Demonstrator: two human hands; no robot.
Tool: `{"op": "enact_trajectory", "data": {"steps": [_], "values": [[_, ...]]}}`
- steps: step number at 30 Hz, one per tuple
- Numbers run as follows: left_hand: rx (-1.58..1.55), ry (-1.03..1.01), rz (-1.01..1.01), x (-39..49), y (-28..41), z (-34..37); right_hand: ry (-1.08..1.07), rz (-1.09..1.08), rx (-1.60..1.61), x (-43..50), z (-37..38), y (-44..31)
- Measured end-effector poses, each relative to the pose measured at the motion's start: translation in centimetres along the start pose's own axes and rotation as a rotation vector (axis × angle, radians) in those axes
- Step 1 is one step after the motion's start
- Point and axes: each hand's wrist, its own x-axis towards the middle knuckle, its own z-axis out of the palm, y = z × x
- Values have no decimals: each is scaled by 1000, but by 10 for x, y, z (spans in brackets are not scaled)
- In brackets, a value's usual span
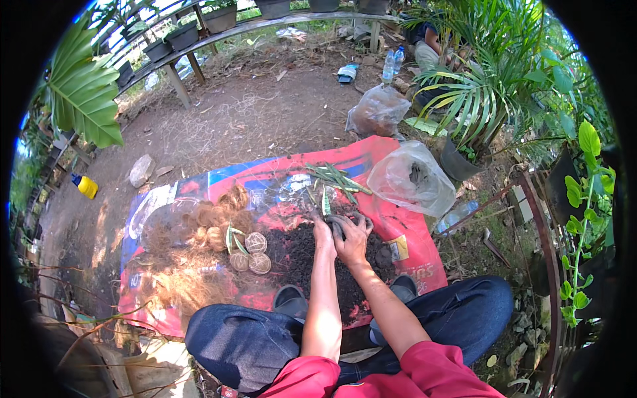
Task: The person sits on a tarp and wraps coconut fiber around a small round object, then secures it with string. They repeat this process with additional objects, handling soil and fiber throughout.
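My left hand (pixel 323 233) and my right hand (pixel 352 239) meet over a heap of dark soil (pixel 298 251), their fingers blackened with it. Between them a small variegated snake plant (pixel 326 201) stands upright, its base hidden by the curled fingers. Just beyond lie several loose snake plant leaves (pixel 338 179). Left of the soil are three twine-wrapped balls (pixel 257 243), with another variegated plant (pixel 230 239) beside them. Bundles of brown coconut fibre (pixel 214 219) and loose fibre (pixel 174 286) cover the sheet's left part.
A red and blue printed plastic sheet (pixel 423 248) lies under everything. An open clear plastic bag (pixel 428 186), a tied bag (pixel 378 109) and plastic bottles (pixel 458 219) are on the right. A potted palm (pixel 460 159) leans nearby. A yellow bottle (pixel 85 186) and stone (pixel 142 170) lie left. Another person (pixel 430 49) sits behind leaves.
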Motion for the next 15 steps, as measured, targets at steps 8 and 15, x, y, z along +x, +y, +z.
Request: {"op": "enact_trajectory", "data": {"steps": [8, 15], "values": [[-401, -276, -90, -10, 19, 12, 76, 325, 451, 30, -1, -9], [-295, -278, -1, 1, 24, -6, -34, -138, 4, 31, -15, -30]]}}
